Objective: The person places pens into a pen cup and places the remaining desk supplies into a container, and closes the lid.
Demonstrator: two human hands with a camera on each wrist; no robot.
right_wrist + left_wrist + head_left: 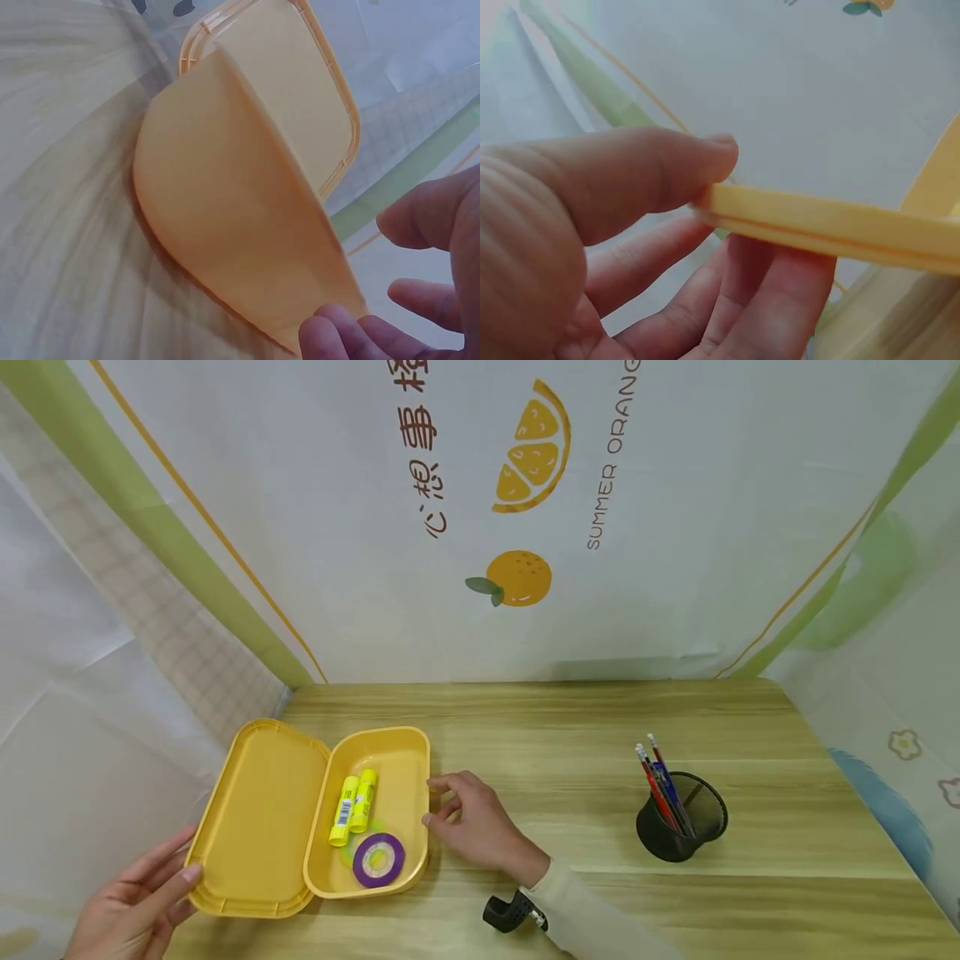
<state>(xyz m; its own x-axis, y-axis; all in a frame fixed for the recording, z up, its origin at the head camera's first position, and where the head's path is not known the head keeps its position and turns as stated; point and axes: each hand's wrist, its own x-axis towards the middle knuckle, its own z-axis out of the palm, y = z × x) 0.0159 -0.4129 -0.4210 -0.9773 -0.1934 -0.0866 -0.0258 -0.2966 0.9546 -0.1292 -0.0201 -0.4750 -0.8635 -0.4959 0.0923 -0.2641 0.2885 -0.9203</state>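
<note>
A yellow plastic box (pixel 415 760) lies with its hinged lid (pixel 262 818) swung out to the left. Inside it are two yellow glue sticks (pixel 346 810), side by side, and a roll of tape with a purple ring (pixel 398 860), partly over a pale yellow-green ring. My left hand (pixel 131 906) pinches the lid's outer edge, thumb (pixel 667 165) above and fingers beneath. At the box's right wall my right hand (pixel 480 822) has loosely bent fingers right at the rim. In the right wrist view its thumb and fingers (pixel 427 300) are spread apart near the wall.
A black mesh pen cup (pixel 667 843) with pencils and pens stands to the right on the wood-grain table (pixel 540 727). A black device (pixel 506 912) sits at the right wrist. Printed cloth (pixel 360 610) hangs behind the table and along its sides.
</note>
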